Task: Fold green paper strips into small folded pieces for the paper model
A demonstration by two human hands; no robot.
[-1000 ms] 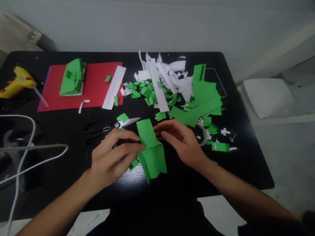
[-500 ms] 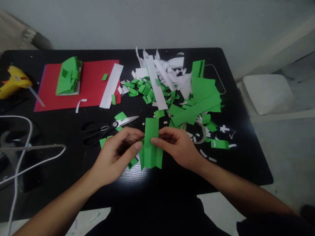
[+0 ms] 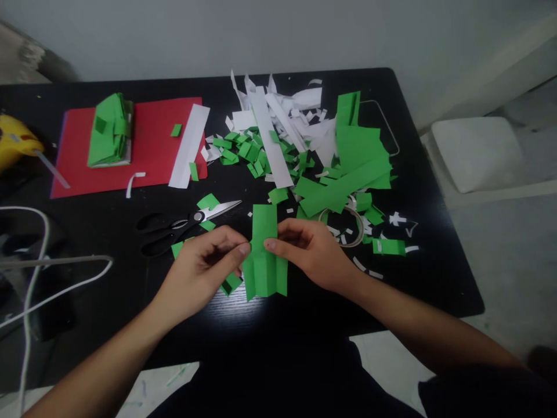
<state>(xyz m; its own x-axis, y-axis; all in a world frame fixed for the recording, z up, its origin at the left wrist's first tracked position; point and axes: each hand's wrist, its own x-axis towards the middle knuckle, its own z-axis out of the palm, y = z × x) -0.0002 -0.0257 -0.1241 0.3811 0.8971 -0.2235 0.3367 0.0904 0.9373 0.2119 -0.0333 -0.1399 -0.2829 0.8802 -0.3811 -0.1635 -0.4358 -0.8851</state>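
A folded piece of green paper (image 3: 264, 261) is held up between my hands, its lower part creased into side flaps that flare outward. My left hand (image 3: 211, 264) pinches its left edge between thumb and fingers. On the opposite side, my right hand (image 3: 311, 252) grips it with the thumb lying on the front face and the fingers behind. Black-handled scissors (image 3: 191, 223) lie with blades apart just beyond my left hand. Small green scraps are partly hidden under that hand. Close to my right fingers rests a roll of tape (image 3: 360, 232).
Green and white scraps (image 3: 250, 152) are heaped mid-table beside green sheets (image 3: 361, 157). A red sheet (image 3: 152, 133) carries a folded green paper bundle (image 3: 111, 130) and a white strip (image 3: 190, 145). At left are a yellow glue gun (image 3: 17, 139) and white cable (image 3: 41, 232).
My left thumb and fingers have closed more tightly at the paper's left edge, and its left flap shows more. The whole view has shifted slightly, moving the table contents left and up.
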